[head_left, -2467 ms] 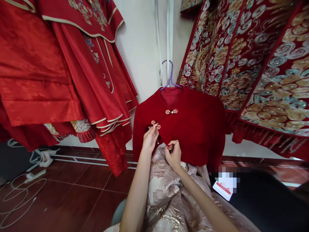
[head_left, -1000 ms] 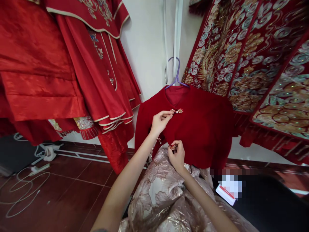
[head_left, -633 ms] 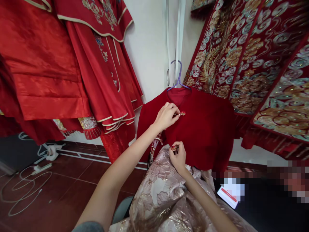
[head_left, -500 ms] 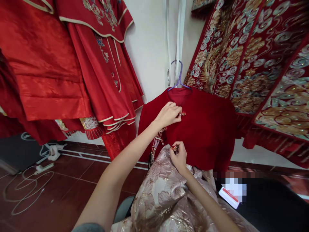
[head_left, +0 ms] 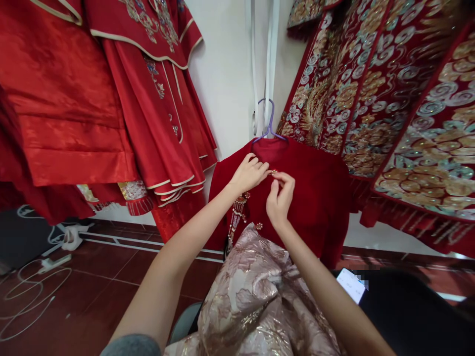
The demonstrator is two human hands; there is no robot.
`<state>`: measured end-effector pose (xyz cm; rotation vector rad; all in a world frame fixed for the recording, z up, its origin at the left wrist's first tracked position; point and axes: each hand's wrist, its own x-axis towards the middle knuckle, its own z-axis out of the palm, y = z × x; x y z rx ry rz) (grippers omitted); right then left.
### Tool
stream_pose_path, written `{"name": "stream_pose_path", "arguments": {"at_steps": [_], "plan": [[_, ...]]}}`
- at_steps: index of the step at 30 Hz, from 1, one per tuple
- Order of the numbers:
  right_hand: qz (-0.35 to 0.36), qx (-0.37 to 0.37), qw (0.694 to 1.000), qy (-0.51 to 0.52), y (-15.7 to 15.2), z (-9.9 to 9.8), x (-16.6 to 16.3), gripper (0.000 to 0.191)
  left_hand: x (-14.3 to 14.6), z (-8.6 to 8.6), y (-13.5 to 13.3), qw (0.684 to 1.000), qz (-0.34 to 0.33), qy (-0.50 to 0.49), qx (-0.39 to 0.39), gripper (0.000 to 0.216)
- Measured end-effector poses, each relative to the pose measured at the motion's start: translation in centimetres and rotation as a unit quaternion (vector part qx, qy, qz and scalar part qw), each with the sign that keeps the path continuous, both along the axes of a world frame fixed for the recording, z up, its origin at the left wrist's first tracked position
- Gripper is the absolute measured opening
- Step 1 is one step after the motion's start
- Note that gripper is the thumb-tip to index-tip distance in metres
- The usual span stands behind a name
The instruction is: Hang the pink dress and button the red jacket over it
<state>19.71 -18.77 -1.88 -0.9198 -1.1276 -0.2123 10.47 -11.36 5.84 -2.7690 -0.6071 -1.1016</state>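
The right hand (head_left: 281, 200) has moved up from the lower flower ornament to the collar, where the left hand (head_left: 249, 174) already was a second ago. Between them lies the flower clasp (head_left: 273, 172), mostly covered by fingers, at the neck of a dark red jacket (head_left: 315, 198) in the middle of the scene. The left hand is curled, its fingertips drawn together at the clasp's left end; the right forefinger bends to the right end, its thumb slightly apart below. How firmly either hand grips, I cannot tell. Left of the opening hangs a beaded tassel (head_left: 236, 217), and below the right hand the lower flower ornament (head_left: 259, 226) now shows free of fingers. On the near side, shiny pale pink brocade (head_left: 241, 291) bunches up against the jacket's hem. On the far side, a purple hanger (head_left: 270, 123) sits in the collar, in front of white poles (head_left: 272, 54). Red garments (head_left: 70, 163) with some cream-edged hems hang to the left, a heavily embroidered red robe (head_left: 371, 113) to the right. At near right, a partly blurred phone (head_left: 349, 287) lies on a black surface (head_left: 408, 321); at near left, a white cable (head_left: 37, 306) loops over red floor tiles (head_left: 111, 291)
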Motion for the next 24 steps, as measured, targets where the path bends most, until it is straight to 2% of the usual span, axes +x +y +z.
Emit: {"name": "stream_pose_path", "arguments": {"at_steps": [2,4,7,10,13,16,20,24], "plan": [[0.068,-0.03,0.996,-0.051,1.5,2.7,0.3,0.03,-0.8,0.1,0.1,0.999,0.038,0.002,0.003,0.022],[0.073,-0.085,0.991,-0.072,2.9,4.0,0.2,0.043,-1.8,0.1,0.2,0.997,0.075,0.007,0.012,0.024],[0.002,-0.155,0.986,-0.066,4.0,3.8,0.4,0.071,-4.1,0.4,0.7,0.992,0.12,0.009,0.037,0.027],[-0.07,-0.168,0.98,-0.08,3.8,2.5,2.2,0.09,-6.4,0.7,1.3,0.985,0.165,0.009,0.053,0.031],[-0.147,-0.176,0.962,-0.151,2.4,1.8,5.4,0.089,-7.9,0.4,1.6,0.975,0.216,0.028,0.053,0.036],[-0.198,-0.208,0.93,-0.229,0.9,2.2,8.8,0.083,-8.3,-0.5,1.5,0.963,0.263,0.041,0.043,0.045],[-0.231,-0.216,0.908,-0.275,0.2,3.7,12.2,0.077,-8.2,-0.9,1.7,0.938,0.337,0.049,0.062,0.057],[-0.265,-0.237,0.888,-0.292,0.0,5.8,14.4,0.068,-8.1,0.1,2.2,0.913,0.397,0.044,0.079,0.051]]}}
